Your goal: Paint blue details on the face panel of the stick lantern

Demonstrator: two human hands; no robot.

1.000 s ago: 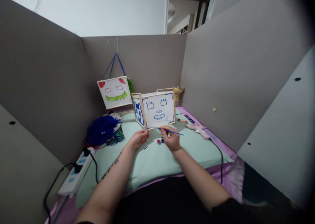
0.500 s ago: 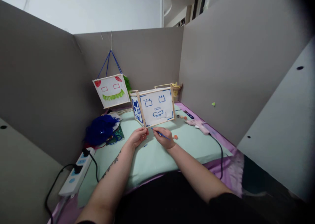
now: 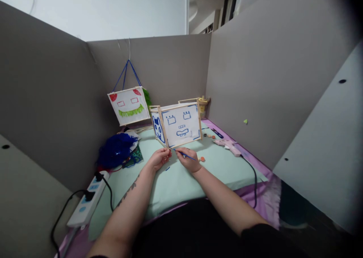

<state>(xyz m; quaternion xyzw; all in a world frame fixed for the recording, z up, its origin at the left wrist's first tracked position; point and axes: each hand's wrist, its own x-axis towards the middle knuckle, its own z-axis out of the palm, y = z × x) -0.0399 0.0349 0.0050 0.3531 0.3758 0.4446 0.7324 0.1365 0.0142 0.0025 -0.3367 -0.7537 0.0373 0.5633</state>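
Note:
A box-shaped lantern (image 3: 181,126) with a thin wooden frame and white panels bearing blue drawn faces stands in front of me. At its lower front corner my left hand (image 3: 161,158) has its fingers closed on the wooden frame. My right hand (image 3: 187,159) is closed round a thin blue pen (image 3: 185,155), its tip near that same corner. A short blue piece (image 3: 167,169) lies on the pale green mat (image 3: 176,190) below the hands. Beside my right hand is a small orange disc (image 3: 202,159).
Another lantern (image 3: 129,107) hangs by blue cords at the back left. Blue yarn (image 3: 116,148) and a power strip (image 3: 88,201) lie on the left. A pink glue gun (image 3: 231,147) with a black cable is on the right. Grey panels (image 3: 153,69) enclose the table.
The view has tilted up very slightly. Both hands stay at the lantern's corner, with hardly any movement.

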